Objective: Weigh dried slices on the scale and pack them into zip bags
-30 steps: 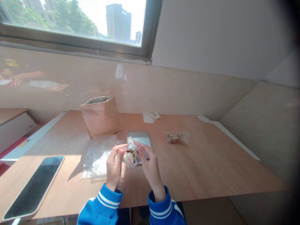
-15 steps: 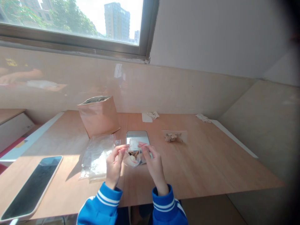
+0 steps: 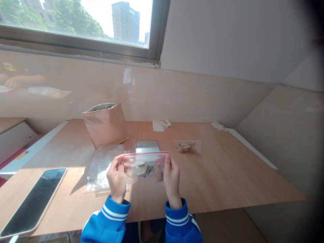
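While sunlight pours through the window (image 3: pixel 76 20), we're looking at a wooden table (image 3: pixel 227 175) tucked into a corner, glossy beige panels along the back. A brown paper pouch (image 3: pixel 105 125) stands open at the rear. A phone (image 3: pixel 32 199) lies face up at the left edge, and a pile of clear bags (image 3: pixel 101 167) sits just ahead of the pouch. A small grey tray (image 3: pixel 147 146) rests mid-table, with one filled packet (image 3: pixel 187 147) to its right.

And there's the change! Half a second ago the zip bag (image 3: pixel 145 167) was bunched between hands held close together. Now it's pulled flat above the table, its red strip straight along the top. The left hand (image 3: pixel 115 179) pinches one end, the right hand (image 3: pixel 172 177) the other, wide apart.
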Motion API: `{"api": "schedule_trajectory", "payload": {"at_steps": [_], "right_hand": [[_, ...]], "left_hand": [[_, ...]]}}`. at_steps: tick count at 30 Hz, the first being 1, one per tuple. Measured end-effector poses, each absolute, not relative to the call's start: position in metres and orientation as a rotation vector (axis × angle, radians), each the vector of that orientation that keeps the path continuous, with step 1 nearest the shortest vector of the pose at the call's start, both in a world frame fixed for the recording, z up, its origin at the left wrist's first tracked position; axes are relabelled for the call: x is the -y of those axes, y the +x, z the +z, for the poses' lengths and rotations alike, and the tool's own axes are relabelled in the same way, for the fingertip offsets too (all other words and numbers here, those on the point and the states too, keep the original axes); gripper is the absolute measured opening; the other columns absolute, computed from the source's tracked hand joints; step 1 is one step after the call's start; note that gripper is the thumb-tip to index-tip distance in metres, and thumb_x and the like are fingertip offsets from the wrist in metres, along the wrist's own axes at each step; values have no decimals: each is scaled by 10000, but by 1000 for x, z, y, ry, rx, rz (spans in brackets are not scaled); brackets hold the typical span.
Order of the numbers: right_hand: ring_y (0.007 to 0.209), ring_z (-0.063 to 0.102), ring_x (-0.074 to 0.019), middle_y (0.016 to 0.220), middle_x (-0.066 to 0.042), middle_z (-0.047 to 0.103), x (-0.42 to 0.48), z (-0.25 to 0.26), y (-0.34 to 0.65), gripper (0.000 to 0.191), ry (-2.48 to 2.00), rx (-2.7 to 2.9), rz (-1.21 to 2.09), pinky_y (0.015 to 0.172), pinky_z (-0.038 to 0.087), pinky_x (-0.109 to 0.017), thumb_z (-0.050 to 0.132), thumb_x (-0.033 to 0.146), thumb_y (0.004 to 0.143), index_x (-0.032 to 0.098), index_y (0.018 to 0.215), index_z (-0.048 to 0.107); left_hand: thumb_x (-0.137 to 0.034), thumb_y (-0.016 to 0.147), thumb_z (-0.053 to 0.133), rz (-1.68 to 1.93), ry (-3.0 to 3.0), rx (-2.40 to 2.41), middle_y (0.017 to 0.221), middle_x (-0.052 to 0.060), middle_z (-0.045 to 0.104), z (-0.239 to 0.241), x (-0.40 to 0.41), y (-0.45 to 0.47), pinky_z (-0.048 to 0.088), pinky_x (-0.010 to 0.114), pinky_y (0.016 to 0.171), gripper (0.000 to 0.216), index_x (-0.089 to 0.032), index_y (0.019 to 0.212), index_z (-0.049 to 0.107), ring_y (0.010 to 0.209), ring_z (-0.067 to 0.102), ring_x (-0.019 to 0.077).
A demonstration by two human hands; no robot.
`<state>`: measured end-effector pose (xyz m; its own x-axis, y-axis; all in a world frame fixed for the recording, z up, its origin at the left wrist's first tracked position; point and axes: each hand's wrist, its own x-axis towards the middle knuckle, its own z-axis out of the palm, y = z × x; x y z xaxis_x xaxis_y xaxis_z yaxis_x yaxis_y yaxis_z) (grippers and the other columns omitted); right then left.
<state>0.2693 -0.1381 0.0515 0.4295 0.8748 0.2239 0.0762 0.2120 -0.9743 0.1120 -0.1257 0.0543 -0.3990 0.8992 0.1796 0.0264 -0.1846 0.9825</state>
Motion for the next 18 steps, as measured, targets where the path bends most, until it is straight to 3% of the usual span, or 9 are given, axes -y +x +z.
{"api": "schedule_trajectory", "payload": {"at_steps": [6, 13, 18], "right_hand": [[672, 647, -195, 736, -82, 724, 133, 42, 282, 536, -1269, 1005, 779, 685, 501, -309, 416, 606, 894, 161, 779, 693], [696, 671, -221, 796, -94, 739, 128, 31, 288, 469, -1240, 922, 818, 667, 512, -319, 492, 609, 847, 167, 894, 642], [702, 671, -210, 864, -114, 745, 128, 32, 289, 458, -1255, 927, 759, 692, 522, -322, 500, 583, 854, 155, 898, 656]], "left_hand": [[-561, 842, 505, 1491, 1161, -1290, 791, 74, 715, 55, 117, 104, 504, 246, 558, 451, -146, 891, 676, 613, 634, 156], [-518, 856, 512, 1377, 1229, -1189, 928, 89, 725, 50, 118, 103, 542, 256, 659, 432, -142, 981, 686, 766, 688, 178], [-495, 783, 624, 1438, 1159, -1228, 845, 80, 729, 47, 117, 104, 562, 270, 654, 395, -132, 916, 702, 739, 688, 188]]}}
